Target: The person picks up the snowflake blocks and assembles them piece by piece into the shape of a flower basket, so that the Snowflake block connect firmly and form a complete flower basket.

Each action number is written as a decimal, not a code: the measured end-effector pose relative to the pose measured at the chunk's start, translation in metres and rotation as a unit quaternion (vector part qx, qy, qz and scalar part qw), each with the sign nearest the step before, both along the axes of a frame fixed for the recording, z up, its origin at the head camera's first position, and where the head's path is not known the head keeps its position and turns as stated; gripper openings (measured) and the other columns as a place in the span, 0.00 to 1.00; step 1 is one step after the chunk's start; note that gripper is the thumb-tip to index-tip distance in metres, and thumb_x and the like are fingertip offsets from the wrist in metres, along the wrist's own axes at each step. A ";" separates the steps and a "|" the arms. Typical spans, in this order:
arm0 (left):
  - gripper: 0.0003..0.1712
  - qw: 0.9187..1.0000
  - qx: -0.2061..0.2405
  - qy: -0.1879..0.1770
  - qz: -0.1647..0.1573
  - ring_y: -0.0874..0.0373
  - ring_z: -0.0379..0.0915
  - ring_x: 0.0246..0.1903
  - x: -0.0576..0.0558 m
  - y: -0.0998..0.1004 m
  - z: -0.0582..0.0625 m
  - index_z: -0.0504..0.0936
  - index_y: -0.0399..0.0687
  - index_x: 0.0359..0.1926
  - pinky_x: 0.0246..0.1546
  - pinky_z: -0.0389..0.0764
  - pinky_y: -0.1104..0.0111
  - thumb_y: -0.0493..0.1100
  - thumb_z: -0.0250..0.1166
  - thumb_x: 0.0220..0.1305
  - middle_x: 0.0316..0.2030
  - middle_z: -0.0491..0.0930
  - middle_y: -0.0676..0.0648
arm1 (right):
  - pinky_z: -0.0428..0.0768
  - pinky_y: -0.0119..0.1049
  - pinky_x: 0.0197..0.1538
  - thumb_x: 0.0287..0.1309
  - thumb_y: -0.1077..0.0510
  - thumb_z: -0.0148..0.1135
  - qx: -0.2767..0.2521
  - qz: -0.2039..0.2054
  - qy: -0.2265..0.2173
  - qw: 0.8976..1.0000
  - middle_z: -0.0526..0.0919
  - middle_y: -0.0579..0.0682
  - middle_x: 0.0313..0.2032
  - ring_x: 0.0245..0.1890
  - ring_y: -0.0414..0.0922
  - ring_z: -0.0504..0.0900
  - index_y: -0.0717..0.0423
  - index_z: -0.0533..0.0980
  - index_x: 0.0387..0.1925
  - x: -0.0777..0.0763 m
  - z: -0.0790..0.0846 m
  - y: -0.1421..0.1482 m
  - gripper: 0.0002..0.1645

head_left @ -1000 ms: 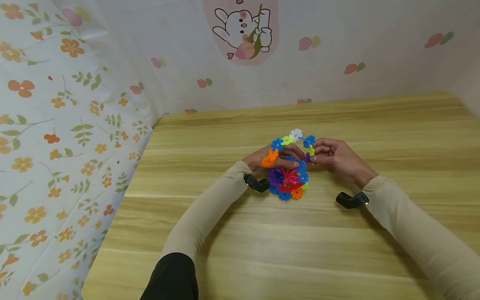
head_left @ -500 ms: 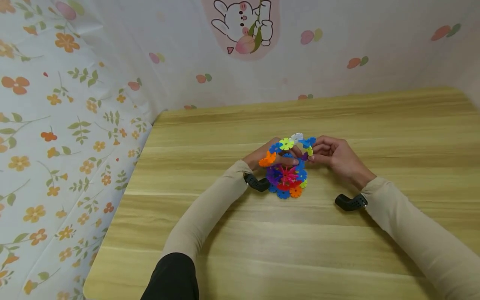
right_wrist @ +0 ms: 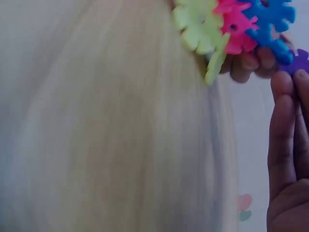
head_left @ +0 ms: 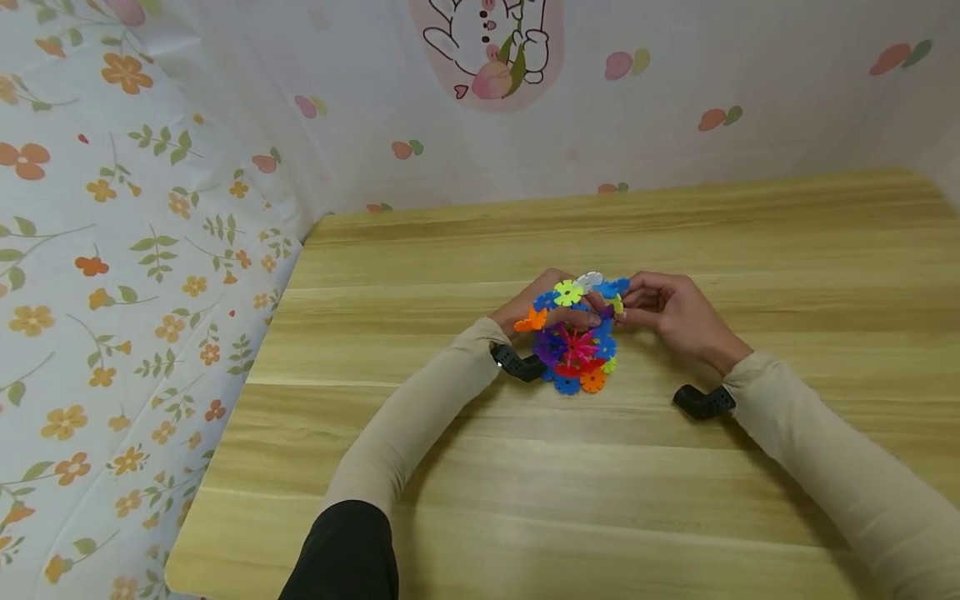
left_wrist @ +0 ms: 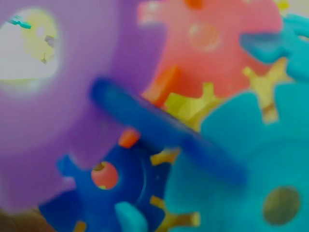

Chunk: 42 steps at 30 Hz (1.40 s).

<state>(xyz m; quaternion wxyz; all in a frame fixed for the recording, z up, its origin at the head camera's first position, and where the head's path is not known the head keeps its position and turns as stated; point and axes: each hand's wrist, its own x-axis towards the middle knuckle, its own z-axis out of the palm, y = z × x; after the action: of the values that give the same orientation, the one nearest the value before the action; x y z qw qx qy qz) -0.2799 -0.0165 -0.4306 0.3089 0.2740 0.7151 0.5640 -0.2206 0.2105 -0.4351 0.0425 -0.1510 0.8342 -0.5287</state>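
A cluster of interlocking plastic snowflake discs [head_left: 577, 350], pink, red, purple, blue and orange, is in my left hand [head_left: 531, 302], whose thumb lies across its upper part. An arched chain of discs rises over that thumb, running from an orange disc [head_left: 531, 320] through a yellow-green disc [head_left: 568, 292] and a white disc [head_left: 590, 281] to blue on the right. My right hand [head_left: 678, 317] pinches a purple disc [right_wrist: 300, 62] against the cluster's right side. Close, blurred discs fill the left wrist view, among them a teal disc [left_wrist: 227, 140]. Most left fingers are hidden behind the cluster.
A wood-grain table [head_left: 480, 492] lies beneath both hands. Behind it hangs a white printed cloth [head_left: 337, 158] with a rabbit picture, and a floral cloth [head_left: 150, 333] covers the left side. A black camera mount [head_left: 703, 402] sits at the right wrist.
The arched chain has tipped down and toward me, so it sits lower over the cluster. Both hands keep their hold and have hardly moved. The head view has tilted slightly downward.
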 end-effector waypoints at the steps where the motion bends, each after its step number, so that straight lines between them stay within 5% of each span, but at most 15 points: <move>1: 0.09 1.000 -0.001 -0.001 0.003 0.63 0.73 0.29 0.000 0.000 0.000 0.83 0.34 0.42 0.36 0.78 0.75 0.34 0.69 0.61 0.30 0.81 0.53 | 0.81 0.23 0.38 0.61 0.69 0.66 0.012 0.003 0.006 1.000 0.87 0.41 0.31 0.32 0.32 0.84 0.64 0.80 0.39 0.000 0.001 0.001 0.05; 5: 0.09 1.000 0.010 -0.011 0.004 0.62 0.76 0.32 0.000 0.003 0.001 0.84 0.32 0.41 0.40 0.78 0.74 0.33 0.70 0.60 0.33 0.84 0.50 | 0.79 0.22 0.38 0.61 0.68 0.66 0.056 0.006 0.016 0.998 0.89 0.52 0.32 0.31 0.32 0.83 0.60 0.84 0.35 -0.002 0.004 0.004 0.03; 11: 0.10 1.000 0.005 -0.002 0.008 0.62 0.78 0.34 0.001 0.004 0.004 0.84 0.29 0.43 0.41 0.80 0.74 0.32 0.69 0.61 0.35 0.86 0.48 | 0.80 0.21 0.38 0.63 0.67 0.65 0.084 0.025 0.014 0.996 0.90 0.56 0.34 0.30 0.34 0.86 0.60 0.85 0.33 -0.005 0.011 0.004 0.05; 16: 0.05 1.000 0.014 -0.022 0.009 0.63 0.76 0.29 0.004 0.004 0.006 0.83 0.29 0.37 0.34 0.78 0.74 0.30 0.68 0.61 0.28 0.82 0.53 | 0.81 0.21 0.36 0.60 0.70 0.66 0.099 0.056 0.068 0.991 0.90 0.57 0.33 0.29 0.33 0.87 0.60 0.86 0.32 -0.006 0.018 0.002 0.06; 20: 0.04 1.000 -0.003 -0.005 0.013 0.63 0.70 0.24 0.002 0.003 0.005 0.80 0.34 0.33 0.29 0.75 0.75 0.30 0.67 0.61 0.23 0.76 0.54 | 0.82 0.21 0.36 0.57 0.71 0.67 0.111 0.070 0.109 0.985 0.90 0.54 0.32 0.28 0.34 0.87 0.58 0.87 0.31 -0.007 0.022 -0.001 0.08; 25: 0.14 1.000 -0.027 -0.006 -0.007 0.64 0.74 0.38 -0.004 0.002 0.003 0.81 0.33 0.50 0.42 0.79 0.76 0.34 0.66 0.65 0.39 0.81 0.50 | 0.80 0.19 0.35 0.55 0.71 0.69 0.132 0.052 0.133 0.981 0.90 0.53 0.31 0.29 0.31 0.85 0.56 0.87 0.29 -0.007 0.021 0.000 0.08; 28: 0.19 0.995 -0.084 0.045 -0.032 0.62 0.75 0.45 -0.008 -0.001 0.005 0.81 0.38 0.56 0.48 0.79 0.75 0.40 0.67 0.66 0.48 0.82 0.46 | 0.79 0.19 0.35 0.56 0.70 0.70 0.129 0.044 0.126 0.983 0.91 0.53 0.31 0.29 0.28 0.84 0.57 0.87 0.30 -0.006 0.020 0.003 0.07; 32: 0.15 0.984 -0.135 0.106 -0.053 0.60 0.78 0.40 -0.010 -0.004 0.007 0.84 0.41 0.50 0.46 0.79 0.75 0.44 0.68 0.66 0.44 0.85 0.45 | 0.79 0.20 0.34 0.56 0.69 0.70 0.126 0.039 0.124 0.984 0.91 0.53 0.31 0.30 0.27 0.82 0.56 0.87 0.30 -0.005 0.020 0.004 0.06; 42: 0.16 0.994 -0.093 0.041 -0.027 0.61 0.80 0.38 -0.006 -0.005 0.004 0.84 0.36 0.51 0.45 0.83 0.73 0.42 0.65 0.68 0.44 0.86 0.42 | 0.80 0.22 0.34 0.53 0.72 0.70 0.147 0.058 0.189 0.969 0.90 0.49 0.32 0.29 0.31 0.82 0.55 0.86 0.31 -0.008 0.022 0.000 0.10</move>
<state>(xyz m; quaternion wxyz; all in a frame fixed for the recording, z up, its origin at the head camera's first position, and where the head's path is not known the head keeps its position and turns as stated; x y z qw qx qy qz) -0.2854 -0.0210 -0.4270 0.3184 0.2867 0.7688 0.4747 -0.2286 0.2104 -0.4129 -0.0640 -0.2882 0.8856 -0.3584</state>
